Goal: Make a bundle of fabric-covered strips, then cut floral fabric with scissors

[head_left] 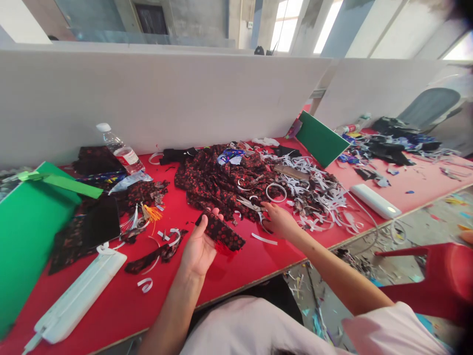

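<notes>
Dark red-flowered fabric strip (220, 230) held across the fingers of the left hand (197, 246) above the red worktop (236, 268), scissors (253, 207) gripped at the handles by the right hand (281, 222), heaped fabric (221, 180) just beyond, paper strips (318, 192) piled to the right.

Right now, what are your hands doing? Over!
Left hand gripping fabric strip. Right hand on scissors. Paper scraps crowd the right.

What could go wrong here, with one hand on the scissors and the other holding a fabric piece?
1. The right hand grips the scissors amid white paper strips and floral fabric; the blades may snag them.
2. The left hand holds a small floral fabric piece; cutting it could bring its fingers near the blades.
</notes>
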Motion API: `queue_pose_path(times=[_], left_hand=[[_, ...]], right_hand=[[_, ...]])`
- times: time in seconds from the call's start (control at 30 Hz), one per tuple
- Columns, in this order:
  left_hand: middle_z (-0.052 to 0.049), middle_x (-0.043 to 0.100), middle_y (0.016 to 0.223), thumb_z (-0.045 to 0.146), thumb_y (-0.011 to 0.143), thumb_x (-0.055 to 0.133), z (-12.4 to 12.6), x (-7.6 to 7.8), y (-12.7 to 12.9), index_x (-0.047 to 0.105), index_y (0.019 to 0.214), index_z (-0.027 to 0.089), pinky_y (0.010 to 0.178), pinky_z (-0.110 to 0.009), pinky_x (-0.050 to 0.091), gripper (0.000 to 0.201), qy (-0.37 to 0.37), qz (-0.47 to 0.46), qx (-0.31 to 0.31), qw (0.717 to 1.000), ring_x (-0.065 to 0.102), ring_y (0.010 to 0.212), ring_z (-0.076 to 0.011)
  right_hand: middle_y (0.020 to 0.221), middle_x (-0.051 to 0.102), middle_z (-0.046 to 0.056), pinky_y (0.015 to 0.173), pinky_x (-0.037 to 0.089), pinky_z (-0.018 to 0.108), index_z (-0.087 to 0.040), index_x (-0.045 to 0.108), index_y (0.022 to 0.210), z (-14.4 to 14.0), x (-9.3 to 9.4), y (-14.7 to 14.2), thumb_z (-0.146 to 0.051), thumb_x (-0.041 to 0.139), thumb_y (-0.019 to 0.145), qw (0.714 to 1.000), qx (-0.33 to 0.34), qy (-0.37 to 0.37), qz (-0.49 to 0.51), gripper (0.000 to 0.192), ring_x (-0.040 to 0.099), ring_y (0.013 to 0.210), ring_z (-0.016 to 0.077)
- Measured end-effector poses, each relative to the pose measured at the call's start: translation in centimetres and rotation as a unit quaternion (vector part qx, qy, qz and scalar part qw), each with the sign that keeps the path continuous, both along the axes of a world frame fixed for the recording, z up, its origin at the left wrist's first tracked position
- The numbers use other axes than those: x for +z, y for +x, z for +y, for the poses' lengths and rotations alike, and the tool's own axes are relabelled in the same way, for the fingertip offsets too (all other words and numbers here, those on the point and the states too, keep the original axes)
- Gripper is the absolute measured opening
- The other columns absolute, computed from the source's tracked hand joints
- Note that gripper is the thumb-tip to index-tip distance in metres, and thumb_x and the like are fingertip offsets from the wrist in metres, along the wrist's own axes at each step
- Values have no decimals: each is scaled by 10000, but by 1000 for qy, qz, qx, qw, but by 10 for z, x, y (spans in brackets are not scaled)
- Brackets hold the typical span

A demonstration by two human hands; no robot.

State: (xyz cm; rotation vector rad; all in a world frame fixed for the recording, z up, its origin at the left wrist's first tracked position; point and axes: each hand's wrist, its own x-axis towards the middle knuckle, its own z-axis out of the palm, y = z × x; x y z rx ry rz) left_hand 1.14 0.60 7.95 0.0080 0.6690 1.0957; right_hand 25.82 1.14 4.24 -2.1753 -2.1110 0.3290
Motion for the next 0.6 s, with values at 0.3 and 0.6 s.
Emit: queue_pose_path(times=[0.3,0.6], left_hand=[[13,710,964,177,906,403,4,11,-3,598,1102,279,980,-373,410,295,50,17,70,996,654,895,-123],[-57,602,1212,691,646,521,-13,15,-16,695,862,276,955,-457,402,498,271,29,59,960,446,1220,-286]], right_hand=[[956,621,92,775,419,279,-174,614,1067,-21,41,-23,-361,468,880,984,93,90,120,303,589,869,189],[898,616,67,765,461,265,-168,617,937,-26,38,-55,-245,500,886,878,268,274,289,149,567,859,141]])
